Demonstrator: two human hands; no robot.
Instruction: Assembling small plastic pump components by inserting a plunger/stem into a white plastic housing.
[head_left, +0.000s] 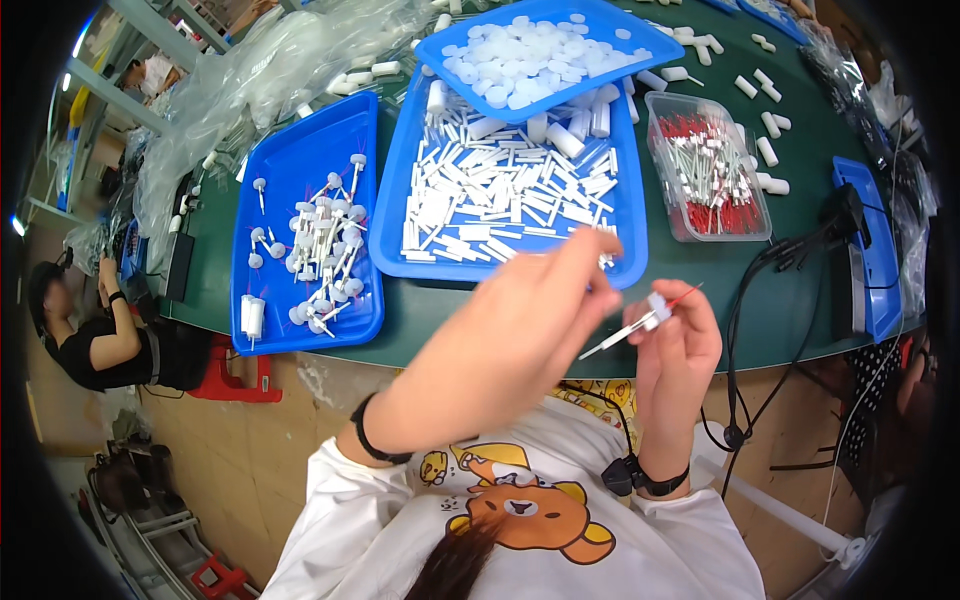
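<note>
Over the near right edge of the large blue tray (390,240), my left hand (505,325) has its fingers curled together. Whatever is between them is hidden or too small to name. That tray holds a heap of short thin white tubes (500,190). To the right, in front of my body, my right hand (685,350) pinches a small assembly (652,314) with a whitish round cap, a thin white rod and a red wire. The rod points down and left. My two hands are close together but apart.
A blue tray (270,180) of similar capped assemblies lies left. Another tray (560,100) with translucent white discs rests over the tubes. A clear box (755,215) holds red-wired parts. White cylinders (768,150) lie scattered; black cables (745,330) hang right. A person (100,340) sits far left.
</note>
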